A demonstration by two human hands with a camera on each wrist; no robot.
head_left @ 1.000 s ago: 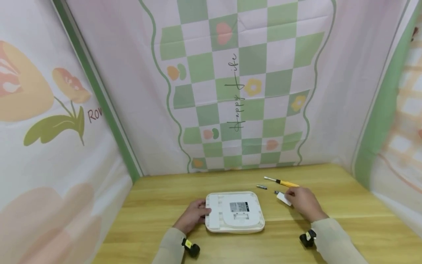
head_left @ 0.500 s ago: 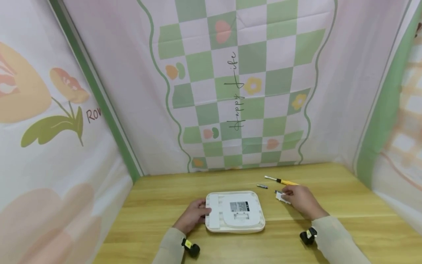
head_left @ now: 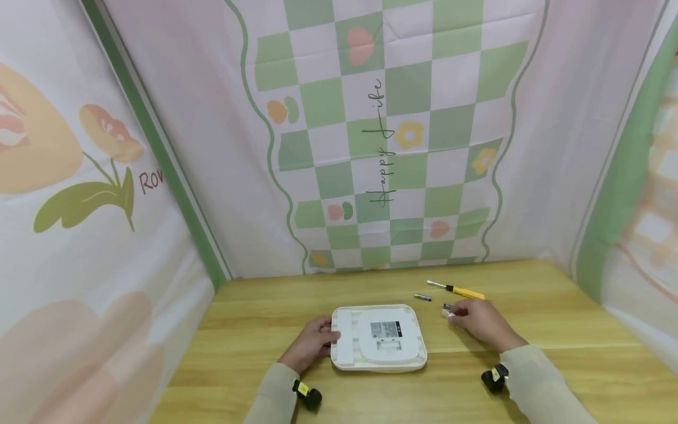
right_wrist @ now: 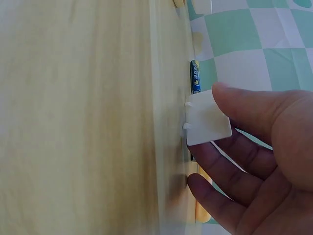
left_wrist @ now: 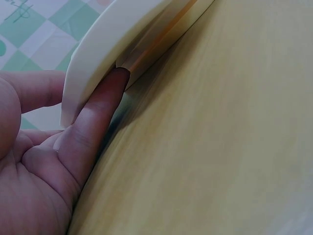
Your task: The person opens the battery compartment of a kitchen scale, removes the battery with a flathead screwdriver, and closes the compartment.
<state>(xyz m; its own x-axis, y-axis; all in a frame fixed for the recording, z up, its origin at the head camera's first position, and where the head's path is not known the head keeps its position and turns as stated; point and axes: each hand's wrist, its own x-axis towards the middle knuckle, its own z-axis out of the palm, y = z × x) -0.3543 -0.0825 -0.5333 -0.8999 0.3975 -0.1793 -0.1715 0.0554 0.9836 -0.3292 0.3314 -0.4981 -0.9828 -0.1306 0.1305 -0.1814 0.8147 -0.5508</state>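
A flat white device [head_left: 346, 338] with rounded corners lies on the table, its labelled underside up and a small open battery compartment near the middle. My left hand [head_left: 312, 343] grips its left edge, thumb on top; in the left wrist view a finger of that hand [left_wrist: 54, 161] reaches under the raised rim [left_wrist: 80, 73]. To the right, my right hand [head_left: 487, 323] pinches a small white battery cover [right_wrist: 208, 120] with two tabs, tilted up from the table. Just beyond the cover lies a battery [head_left: 446, 307], partly hidden by it. Another battery [head_left: 422, 297] lies farther left.
A screwdriver [head_left: 461, 291] with a yellow handle lies behind the right hand. Wood-grain table [head_left: 254, 312] stretches around the device. A printed cloth [head_left: 360, 176] hangs behind the table's back edge, with more cloth at both sides.
My right hand has tipped the battery cover up from a flatter pose, so the head view shows less of its face. The left hand and the device stay in place.
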